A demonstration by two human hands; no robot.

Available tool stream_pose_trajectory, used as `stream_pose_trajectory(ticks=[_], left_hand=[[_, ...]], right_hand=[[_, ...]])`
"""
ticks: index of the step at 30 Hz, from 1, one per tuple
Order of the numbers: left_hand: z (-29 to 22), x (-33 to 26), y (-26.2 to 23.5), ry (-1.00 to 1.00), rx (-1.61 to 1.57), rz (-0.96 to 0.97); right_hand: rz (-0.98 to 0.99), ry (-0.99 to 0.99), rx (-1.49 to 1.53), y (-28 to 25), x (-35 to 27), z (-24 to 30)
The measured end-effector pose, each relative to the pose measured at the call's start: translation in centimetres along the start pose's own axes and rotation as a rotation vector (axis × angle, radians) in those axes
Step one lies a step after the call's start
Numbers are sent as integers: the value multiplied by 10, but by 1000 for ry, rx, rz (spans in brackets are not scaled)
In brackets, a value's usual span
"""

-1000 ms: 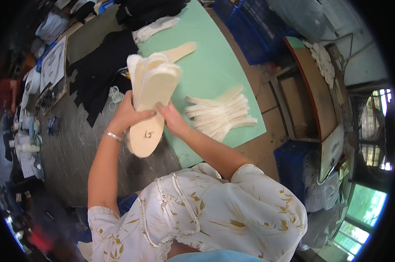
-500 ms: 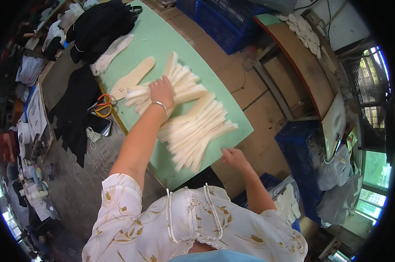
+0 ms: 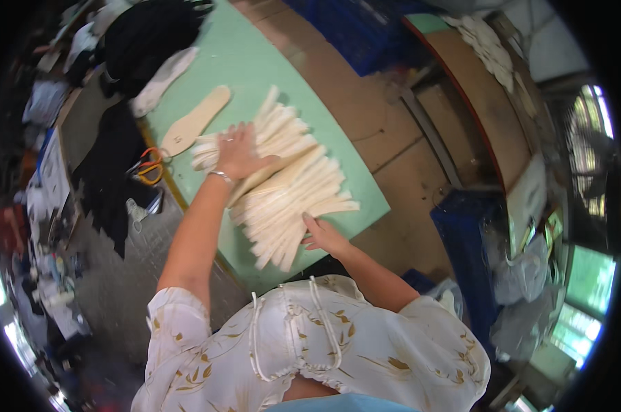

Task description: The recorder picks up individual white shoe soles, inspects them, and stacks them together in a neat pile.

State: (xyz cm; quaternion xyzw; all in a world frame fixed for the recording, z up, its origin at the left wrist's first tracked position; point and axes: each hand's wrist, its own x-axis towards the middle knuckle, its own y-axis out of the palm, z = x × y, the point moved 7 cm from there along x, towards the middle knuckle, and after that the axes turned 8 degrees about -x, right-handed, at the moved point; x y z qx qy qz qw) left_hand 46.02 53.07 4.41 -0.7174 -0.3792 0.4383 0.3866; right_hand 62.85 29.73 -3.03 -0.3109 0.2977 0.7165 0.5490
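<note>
Two fanned stacks of cream, fleecy insoles lie side by side on the green tabletop (image 3: 365,199). My left hand (image 3: 240,151) rests on the far stack (image 3: 283,130), fingers spread and palm down, its thumb reaching toward the near stack. At the right edge of the near stack (image 3: 290,199), my right hand (image 3: 322,235) touches the insole ends, thumb and fingers apart. Beyond my left hand lies a flat beige insole-shaped piece (image 3: 197,122) with a small mark on it. Orange-handled scissors (image 3: 150,167) sit by the table's left edge.
Black fabric pieces (image 3: 111,165) lie on the dark table at left, near a phone (image 3: 154,200) and a white cord (image 3: 135,211). A black heap (image 3: 152,41) and a white piece (image 3: 163,81) stand farther back. Blue crates (image 3: 465,240) and a brown bench (image 3: 461,82) are at right.
My right hand has come left from beside the table onto the near stack's edge, its fingers opening. My left hand has flattened and spread on the far stack. The view has shifted slightly.
</note>
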Motion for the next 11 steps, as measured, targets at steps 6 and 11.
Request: stream_pose_trajectory(ticks=[6,11], left_hand=[[34,-22,4,165,-187,-260],[31,-32,-3,514,-558,31]], right_hand=[[-147,-64,189,-39,-28,-84],[-467,-95,273,-61,-76,-191]])
